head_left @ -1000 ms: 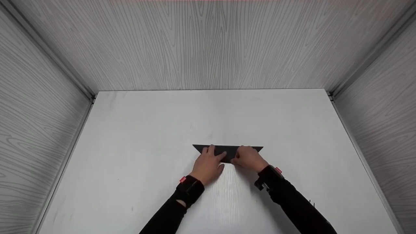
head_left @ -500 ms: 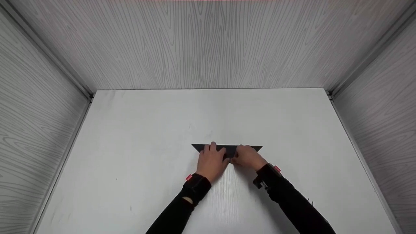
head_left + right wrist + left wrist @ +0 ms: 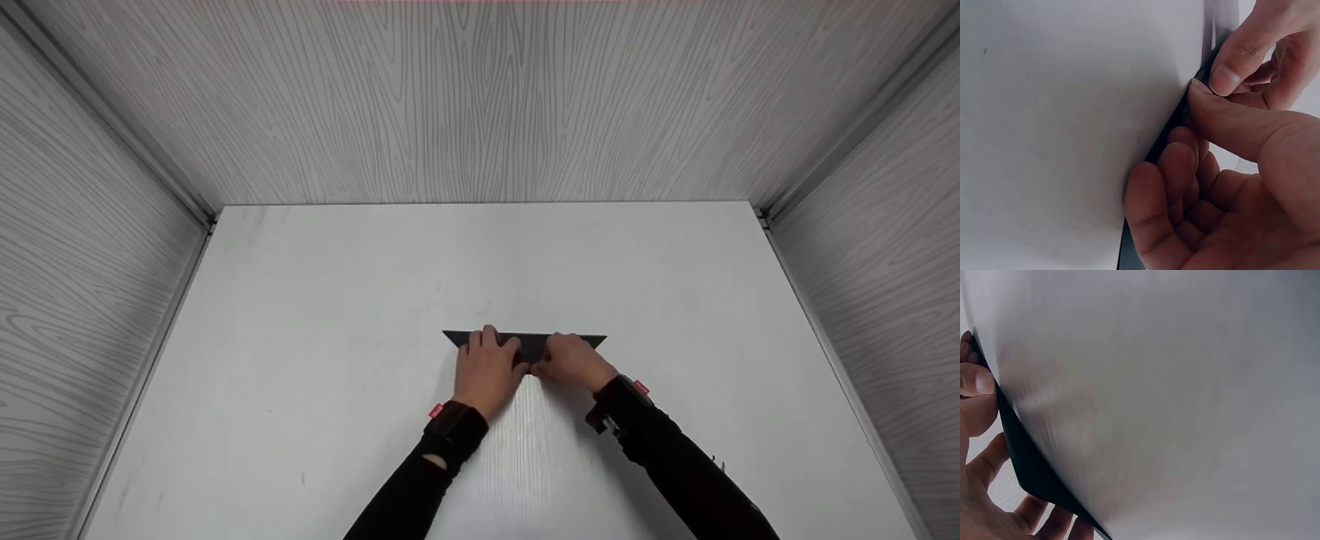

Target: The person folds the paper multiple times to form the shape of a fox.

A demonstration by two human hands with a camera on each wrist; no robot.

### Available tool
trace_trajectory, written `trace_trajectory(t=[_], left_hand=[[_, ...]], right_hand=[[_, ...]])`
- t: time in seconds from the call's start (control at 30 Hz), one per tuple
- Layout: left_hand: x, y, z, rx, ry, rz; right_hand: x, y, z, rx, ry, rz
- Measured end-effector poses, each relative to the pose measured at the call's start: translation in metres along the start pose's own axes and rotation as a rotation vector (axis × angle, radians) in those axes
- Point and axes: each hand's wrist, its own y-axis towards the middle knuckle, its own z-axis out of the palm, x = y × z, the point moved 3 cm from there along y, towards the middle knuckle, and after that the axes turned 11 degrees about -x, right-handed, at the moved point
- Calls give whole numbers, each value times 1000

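A dark sheet of folded paper (image 3: 534,346) lies on the white tabletop as a flat trapezoid, its long straight edge away from me and its slanted ends pointing left and right. My left hand (image 3: 484,375) spreads its fingers over the left half, with the thumb at the short near edge. On the right half, the curled fingers of my right hand (image 3: 576,361) grip the sheet. Both thumbs meet at the near edge; the right wrist view shows the left thumb (image 3: 1227,79) right beside the right thumb (image 3: 1224,115). Much of the paper is hidden under the hands.
The white tabletop (image 3: 337,300) extends around the paper. Grey wood-grain panels stand behind it, to the left and to the right, with the back panel (image 3: 480,105) rising at the far edge. Both wrists wear black camera bands over dark sleeves.
My left hand has shifted right and turned, its thumb coming up to the near edge beside the right thumb. The right hand and the paper stay nearly in place.
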Motion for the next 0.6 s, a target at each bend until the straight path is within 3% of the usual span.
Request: trace_trajectory(t=[0.43, 0.6], left_hand=[[1, -1, 5, -33, -11, -4], [5, 0, 4, -2, -48, -19]], right_hand=[[-1, -1, -1, 0, -4, -4], [-1, -1, -1, 3, 8, -3]])
